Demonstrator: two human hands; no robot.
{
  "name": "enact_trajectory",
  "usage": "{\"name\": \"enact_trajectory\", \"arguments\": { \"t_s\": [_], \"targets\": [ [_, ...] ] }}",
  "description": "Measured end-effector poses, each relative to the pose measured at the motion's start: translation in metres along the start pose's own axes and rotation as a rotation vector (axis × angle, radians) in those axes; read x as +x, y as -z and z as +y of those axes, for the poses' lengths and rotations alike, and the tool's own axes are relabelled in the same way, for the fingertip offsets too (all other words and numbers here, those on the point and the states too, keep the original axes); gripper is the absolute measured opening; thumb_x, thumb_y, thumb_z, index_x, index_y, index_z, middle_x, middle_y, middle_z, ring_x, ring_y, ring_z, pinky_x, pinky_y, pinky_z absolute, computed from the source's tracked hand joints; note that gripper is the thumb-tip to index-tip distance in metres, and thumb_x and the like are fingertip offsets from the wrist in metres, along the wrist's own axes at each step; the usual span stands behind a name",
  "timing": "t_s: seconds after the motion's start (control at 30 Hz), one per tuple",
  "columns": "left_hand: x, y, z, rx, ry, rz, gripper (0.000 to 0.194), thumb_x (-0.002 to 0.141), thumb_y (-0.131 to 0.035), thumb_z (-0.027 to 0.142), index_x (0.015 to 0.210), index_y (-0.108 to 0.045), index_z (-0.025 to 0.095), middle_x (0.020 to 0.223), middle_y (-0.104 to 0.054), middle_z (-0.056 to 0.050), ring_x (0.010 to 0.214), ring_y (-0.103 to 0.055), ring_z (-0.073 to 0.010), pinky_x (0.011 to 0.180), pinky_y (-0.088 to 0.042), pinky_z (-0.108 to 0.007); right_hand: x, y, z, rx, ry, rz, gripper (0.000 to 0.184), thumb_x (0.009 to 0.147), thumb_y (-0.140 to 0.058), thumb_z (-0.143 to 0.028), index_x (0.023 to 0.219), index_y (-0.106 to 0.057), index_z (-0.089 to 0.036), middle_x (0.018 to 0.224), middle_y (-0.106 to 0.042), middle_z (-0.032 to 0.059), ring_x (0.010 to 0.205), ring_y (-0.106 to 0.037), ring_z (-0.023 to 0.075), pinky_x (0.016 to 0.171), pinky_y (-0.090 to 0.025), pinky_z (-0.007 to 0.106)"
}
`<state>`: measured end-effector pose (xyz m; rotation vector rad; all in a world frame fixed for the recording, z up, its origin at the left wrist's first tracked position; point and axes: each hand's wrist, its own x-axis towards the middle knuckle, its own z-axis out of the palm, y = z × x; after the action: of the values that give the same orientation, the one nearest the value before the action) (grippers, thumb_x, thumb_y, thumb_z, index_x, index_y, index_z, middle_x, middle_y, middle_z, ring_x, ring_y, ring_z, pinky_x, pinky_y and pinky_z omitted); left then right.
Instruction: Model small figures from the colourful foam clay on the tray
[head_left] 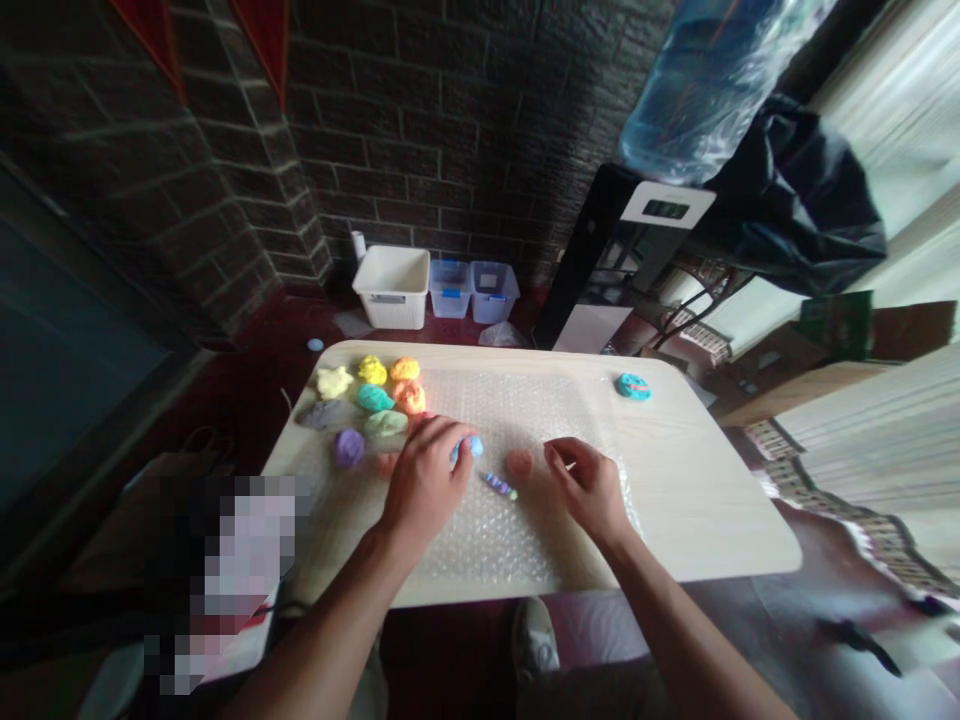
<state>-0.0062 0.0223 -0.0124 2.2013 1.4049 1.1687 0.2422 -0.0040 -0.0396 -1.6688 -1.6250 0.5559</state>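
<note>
My left hand [429, 465] curls its fingers and thumb around a light blue lump of modelling clay [470, 447]. Held above the bubble wrap, my right hand [589, 483] has thumb and forefinger pinched together; anything between the tips is too small to make out. Between the hands lie a flat reddish-brown clay piece [519, 463] and a small row of purple, blue and green clay balls [500, 486]. Left of my left hand are several clay lumps, among them a purple one [349, 448], a pale green one [386, 424] and an orange one [409, 397]. My left hand partly hides some reddish clay.
Bubble wrap [480, 545] covers the middle of the pale wooden table [705, 480]. A turquoise round object [634, 387] sits at the far right. Behind the table stand a white bin [396, 300], two bluish plastic boxes and a water dispenser [581, 270]. A pixelated area covers the lower left.
</note>
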Motion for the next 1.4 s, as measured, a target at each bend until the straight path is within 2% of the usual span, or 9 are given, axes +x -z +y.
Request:
{"name": "enact_trajectory", "arguments": {
  "t_s": [0.17, 0.3, 0.4, 0.6, 0.8, 0.9, 1.1, 1.27, 1.4],
  "targets": [
    [-0.004, -0.019, 0.033, -0.017, -0.074, -0.074, 0.025, 0.097, -0.055, 0.004, 0.103, -0.073, 0.021, 0.102, -0.075, -0.007, 0.1, -0.069, -0.0251, 0.09, -0.057, -0.04, 0.003, -0.009, 0.003, -0.108, 0.186, 0.031, 0.044, 0.097, -0.065, -0.048, 0.126, -0.075, -0.016, 0.108, -0.076, 0.0158, 0.095, -0.071, 0.0295, 0.085, -0.058, 0.042],
    [-0.008, -0.024, 0.053, -0.07, -0.111, -0.078, 0.027, 0.096, -0.055, 0.003, 0.106, -0.073, 0.02, 0.103, -0.075, -0.007, 0.101, -0.068, -0.0248, 0.093, -0.057, -0.04, 0.004, -0.018, -0.002, -0.191, 0.277, 0.0, 0.025, 0.095, -0.066, -0.038, 0.105, -0.079, -0.019, 0.1, -0.077, 0.0156, 0.101, -0.068, 0.034, 0.097, -0.051, 0.05],
    [-0.009, -0.018, 0.059, -0.066, -0.071, -0.026, 0.027, 0.095, -0.055, 0.003, 0.107, -0.071, 0.021, 0.105, -0.075, -0.007, 0.105, -0.067, -0.0251, 0.095, -0.056, -0.04, 0.003, -0.022, -0.008, -0.162, 0.277, 0.003, 0.017, 0.092, -0.066, -0.035, 0.087, -0.075, -0.021, 0.089, -0.078, 0.0125, 0.094, -0.068, 0.0315, 0.091, -0.051, 0.045],
    [-0.018, 0.005, 0.065, 0.081, 0.16, 0.146, 0.026, 0.093, -0.059, 0.007, 0.112, -0.067, 0.022, 0.106, -0.072, -0.008, 0.108, -0.067, -0.0279, 0.095, -0.054, -0.043, -0.003, -0.028, -0.013, -0.054, 0.151, 0.087, 0.034, 0.09, -0.068, -0.051, 0.075, -0.064, -0.021, 0.064, -0.068, 0.0044, 0.055, -0.058, 0.0182, 0.056, -0.044, 0.03],
    [-0.05, 0.019, 0.048, 0.343, 0.373, 0.184, 0.04, 0.089, -0.066, 0.01, 0.128, -0.061, 0.018, 0.123, -0.067, -0.016, 0.118, -0.063, -0.0345, 0.101, -0.05, -0.051, -0.01, -0.026, -0.017, 0.152, 0.054, 0.128, 0.052, 0.09, -0.067, -0.067, 0.088, -0.069, -0.016, 0.075, -0.076, 0.0093, 0.061, -0.071, 0.0203, 0.057, -0.053, 0.029],
    [-0.063, 0.026, 0.03, 0.354, 0.406, 0.187, 0.031, 0.092, -0.063, 0.01, 0.123, -0.063, 0.016, 0.119, -0.067, -0.016, 0.114, -0.063, -0.0341, 0.101, -0.049, -0.05, -0.017, -0.026, -0.021, 0.263, 0.02, 0.125, 0.063, 0.091, -0.063, -0.074, 0.101, -0.072, -0.012, 0.083, -0.08, 0.0132, 0.061, -0.075, 0.0218, 0.056, -0.058, 0.03],
    [-0.069, 0.032, 0.004, 0.267, 0.404, 0.14, 0.016, 0.092, -0.066, 0.01, 0.106, -0.069, 0.019, 0.107, -0.073, -0.009, 0.104, -0.067, -0.0273, 0.096, -0.053, -0.04, -0.025, -0.033, -0.039, 0.386, -0.008, 0.149, 0.066, 0.092, -0.063, -0.075, 0.099, -0.074, -0.011, 0.069, -0.075, 0.0092, 0.05, -0.068, 0.0184, 0.048, -0.054, 0.028],
    [-0.066, 0.032, 0.003, 0.126, 0.429, 0.187, 0.013, 0.094, -0.065, 0.012, 0.098, -0.074, 0.02, 0.106, -0.074, -0.01, 0.105, -0.068, -0.0273, 0.101, -0.052, -0.042, -0.025, -0.043, -0.05, 0.452, -0.006, 0.148, 0.063, 0.093, -0.064, -0.073, 0.097, -0.074, -0.011, 0.071, -0.074, 0.009, 0.054, -0.067, 0.0176, 0.05, -0.055, 0.027],
    [-0.063, 0.04, 0.009, -0.083, 0.414, 0.278, 0.025, 0.097, -0.059, 0.014, 0.112, -0.077, 0.023, 0.113, -0.072, -0.011, 0.114, -0.065, -0.0304, 0.11, -0.048, -0.05, -0.022, -0.046, -0.053, 0.486, 0.003, 0.133, 0.058, 0.094, -0.065, -0.069, 0.098, -0.074, -0.012, 0.076, -0.075, 0.0087, 0.058, -0.067, 0.0171, 0.052, -0.055, 0.027]
  ]
}}
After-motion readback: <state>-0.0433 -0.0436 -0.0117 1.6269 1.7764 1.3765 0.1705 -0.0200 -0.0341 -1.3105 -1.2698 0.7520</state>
